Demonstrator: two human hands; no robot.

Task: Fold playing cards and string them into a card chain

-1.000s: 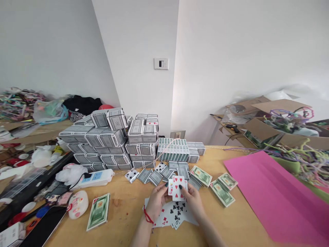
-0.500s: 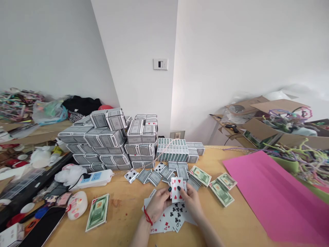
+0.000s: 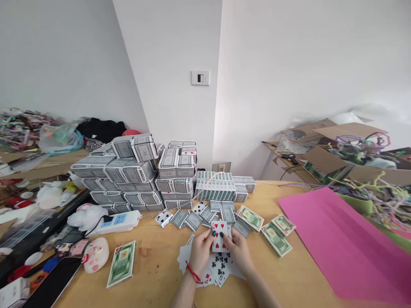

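Edging inward since the previous frame, the left hand [image 3: 201, 252] is pinching the six of hearts [image 3: 218, 241] opposite the right hand [image 3: 240, 250]; the card is pointing lengthwise away between both thumbs, above loose cards [image 3: 221, 273].

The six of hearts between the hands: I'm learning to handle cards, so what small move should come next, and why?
Perhaps use the right hand to square the rear card with the six of hearts: its edge juts out rightward, and the left hand holds the other side.
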